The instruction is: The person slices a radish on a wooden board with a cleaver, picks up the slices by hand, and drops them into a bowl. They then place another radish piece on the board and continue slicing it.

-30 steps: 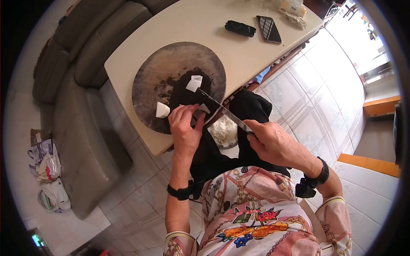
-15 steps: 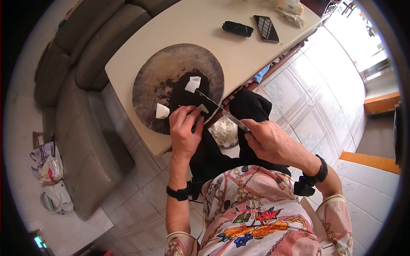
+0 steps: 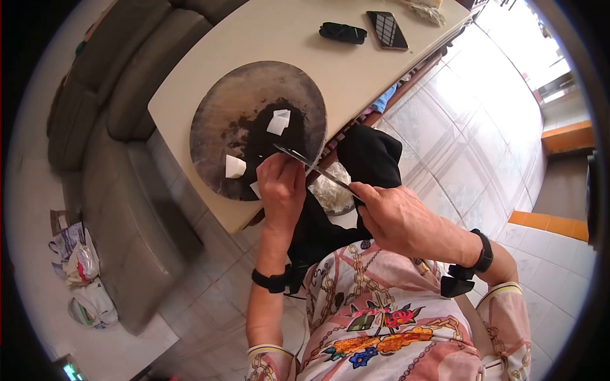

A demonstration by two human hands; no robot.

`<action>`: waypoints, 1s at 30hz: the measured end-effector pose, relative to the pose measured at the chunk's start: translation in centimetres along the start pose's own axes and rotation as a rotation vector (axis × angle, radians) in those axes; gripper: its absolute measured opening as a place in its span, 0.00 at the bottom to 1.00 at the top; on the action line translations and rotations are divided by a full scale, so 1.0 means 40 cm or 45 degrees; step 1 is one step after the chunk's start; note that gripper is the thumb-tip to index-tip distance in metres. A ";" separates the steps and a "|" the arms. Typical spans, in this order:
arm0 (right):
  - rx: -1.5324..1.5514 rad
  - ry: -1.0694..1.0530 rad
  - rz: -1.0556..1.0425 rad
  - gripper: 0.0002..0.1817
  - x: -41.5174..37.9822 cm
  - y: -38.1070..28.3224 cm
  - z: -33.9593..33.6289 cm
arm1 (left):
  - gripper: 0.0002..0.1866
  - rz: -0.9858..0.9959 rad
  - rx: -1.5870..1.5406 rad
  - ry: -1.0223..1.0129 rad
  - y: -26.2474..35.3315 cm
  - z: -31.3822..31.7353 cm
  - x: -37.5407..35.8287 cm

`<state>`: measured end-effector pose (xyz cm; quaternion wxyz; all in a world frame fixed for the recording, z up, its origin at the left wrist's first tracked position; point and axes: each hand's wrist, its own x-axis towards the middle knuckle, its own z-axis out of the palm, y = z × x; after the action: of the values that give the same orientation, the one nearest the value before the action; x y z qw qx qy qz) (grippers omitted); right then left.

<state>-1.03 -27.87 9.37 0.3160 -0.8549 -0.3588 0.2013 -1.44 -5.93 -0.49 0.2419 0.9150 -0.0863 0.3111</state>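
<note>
My right hand (image 3: pixel 397 216) grips a knife (image 3: pixel 324 173), its blade slanting up and left over the board's near edge. The tip lies just above the fingers of my left hand (image 3: pixel 281 190), which are curled together at the board; what they hold is hidden. Beneath is a round, dark-stained wooden chopping board (image 3: pixel 248 79). White vegetable slices (image 3: pixel 278 122) lie near its middle, overlapping. A thicker white vegetable chunk (image 3: pixel 235 167) sits left of my left hand, and another white piece (image 3: pixel 255 188) pokes out beside that hand.
A bowl of white shreds (image 3: pixel 332 190) stands below the table edge, between my knees. On the cream table (image 3: pixel 190 70) lie a phone (image 3: pixel 386 30) and a black case (image 3: pixel 343 33). A grey sofa (image 3: pixel 127 216) is at left; bags (image 3: pixel 89 279) lie on the floor.
My left hand has turned, its fingers drawn in, and a white piece now shows at its left. The knife blade has come down onto the area by the left fingertips. The view has shifted slightly.
</note>
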 end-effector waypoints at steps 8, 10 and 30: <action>-0.052 0.022 -0.046 0.22 -0.012 0.014 0.022 | 0.08 0.040 0.071 -0.032 0.013 0.000 -0.013; -0.110 0.026 -0.081 0.24 -0.009 0.016 0.032 | 0.09 0.046 0.082 -0.063 0.015 -0.001 -0.015; -0.213 0.212 -0.213 0.11 0.149 0.022 0.076 | 0.11 0.099 0.163 -0.102 0.025 -0.006 -0.020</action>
<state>1.60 -22.72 5.88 0.2878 -0.8591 -0.4170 0.0719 -2.49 -6.66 -0.41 0.1670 0.9363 -0.1114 0.2882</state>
